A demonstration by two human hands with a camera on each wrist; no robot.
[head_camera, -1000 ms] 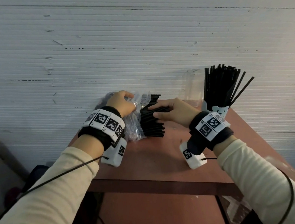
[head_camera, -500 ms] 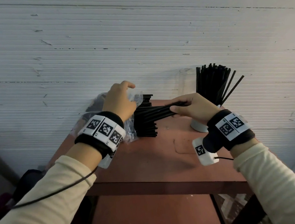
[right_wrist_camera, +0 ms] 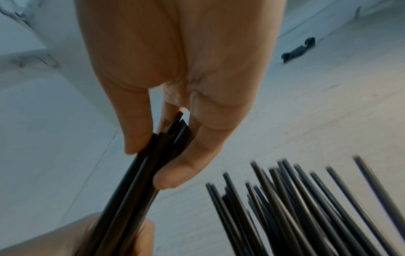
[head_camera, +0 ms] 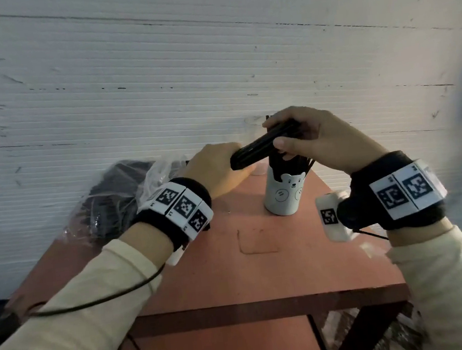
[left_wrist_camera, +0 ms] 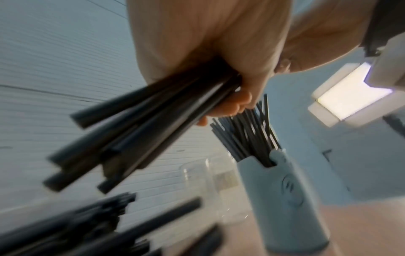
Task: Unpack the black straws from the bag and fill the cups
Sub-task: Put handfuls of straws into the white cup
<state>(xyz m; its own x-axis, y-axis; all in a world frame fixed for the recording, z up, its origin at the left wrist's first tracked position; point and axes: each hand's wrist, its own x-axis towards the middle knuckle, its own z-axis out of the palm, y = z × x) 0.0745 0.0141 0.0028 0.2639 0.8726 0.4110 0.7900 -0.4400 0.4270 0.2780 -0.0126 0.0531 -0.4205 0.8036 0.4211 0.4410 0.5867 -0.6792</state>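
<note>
Lifting a bundle of black straws (head_camera: 264, 145) w/ my right hand (head_camera: 321, 141), I've got it up over the white bear cup (head_camera: 283, 194) now; half a sec ago the same bundle was lower and further left, level w/ the stack in the bag. Cup itself sits nearer the middle of my view than before, and the straws already in it (left_wrist_camera: 247, 138) are mostly hidden behind my right hand in the head view.

Right hand: thumb and fingers (right_wrist_camera: 136, 121) curled round the bundle near its far end, pinching tight. Bundle runs roughly horizontal, tilted up to the right.

Left hand (head_camera: 217, 167) is off the bag now and at the bundle's near end. Fingers look curled there, but whether they grip the straws or just steady them, can't tell; left wrist view is blurred.

Clear plastic bag (head_camera: 128, 198) lies at the table's (head_camera: 265, 280) back left, w/ more black straws (left_wrist_camera: 72, 225) inside. A clear cup (left_wrist_camera: 203, 183) stands behind the bear cup, by the wall.
</note>
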